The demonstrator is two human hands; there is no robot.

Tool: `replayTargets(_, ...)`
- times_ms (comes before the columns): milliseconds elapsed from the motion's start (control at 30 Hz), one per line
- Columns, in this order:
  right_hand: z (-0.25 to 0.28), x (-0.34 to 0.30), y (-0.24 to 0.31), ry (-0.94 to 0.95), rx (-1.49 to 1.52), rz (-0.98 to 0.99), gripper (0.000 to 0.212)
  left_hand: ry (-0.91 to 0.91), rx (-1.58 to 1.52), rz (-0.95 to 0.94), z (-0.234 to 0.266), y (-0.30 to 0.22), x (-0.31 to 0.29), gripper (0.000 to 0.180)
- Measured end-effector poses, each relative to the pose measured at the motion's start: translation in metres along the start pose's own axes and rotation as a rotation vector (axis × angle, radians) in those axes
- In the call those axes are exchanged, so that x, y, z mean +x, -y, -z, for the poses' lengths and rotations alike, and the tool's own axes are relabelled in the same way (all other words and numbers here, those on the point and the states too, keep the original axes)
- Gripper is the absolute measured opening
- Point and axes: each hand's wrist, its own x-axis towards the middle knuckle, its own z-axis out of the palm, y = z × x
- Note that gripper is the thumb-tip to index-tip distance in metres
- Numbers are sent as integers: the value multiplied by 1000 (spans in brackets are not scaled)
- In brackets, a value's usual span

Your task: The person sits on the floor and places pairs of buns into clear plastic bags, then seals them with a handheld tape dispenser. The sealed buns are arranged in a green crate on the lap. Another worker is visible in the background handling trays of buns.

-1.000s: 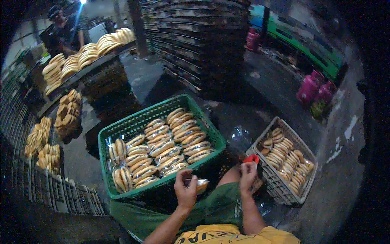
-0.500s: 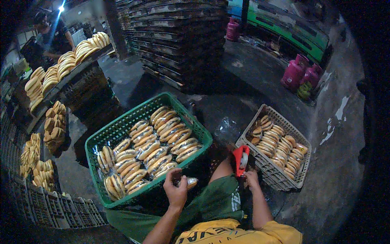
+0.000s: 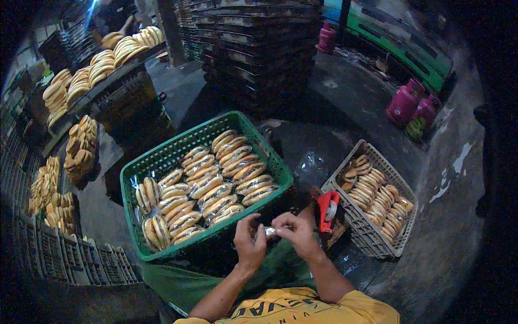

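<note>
Above my lap, just past the near rim of the green crate (image 3: 261,141), my left hand (image 3: 250,245) is closed around a small clear-wrapped bread bun (image 3: 268,233), mostly hidden by the fingers. My right hand (image 3: 295,231) pinches the end of that clear wrapper, its fingertips close to the left ones. Rows of wrapped buns (image 3: 204,183) with dark filling fill much of the green crate. To the right of my right hand stands a red tape dispenser (image 3: 327,211) with a pale roll.
A pale plastic crate (image 3: 352,231) with more buns sits at the right. Clear plastic bags (image 3: 312,166) lie between the crates. Tall stacked trays (image 3: 253,54) rise ahead. Bread lines a table (image 3: 116,83) at the far left, beside a person. Pink gas cylinders (image 3: 402,102) stand far right.
My right hand has left the tape dispenser and come left to the wrapped bun. My left hand has shifted slightly right with the bun. The whole view has shifted a little.
</note>
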Motion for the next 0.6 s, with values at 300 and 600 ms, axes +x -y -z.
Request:
replayTargets(300, -38, 23, 19, 24, -566, 386, 35, 132, -324, 300, 39, 7, 14, 43)
replayTargets(600, -68, 136, -47, -223, -833, 343, 44, 51, -46, -54, 119, 58, 143, 58)
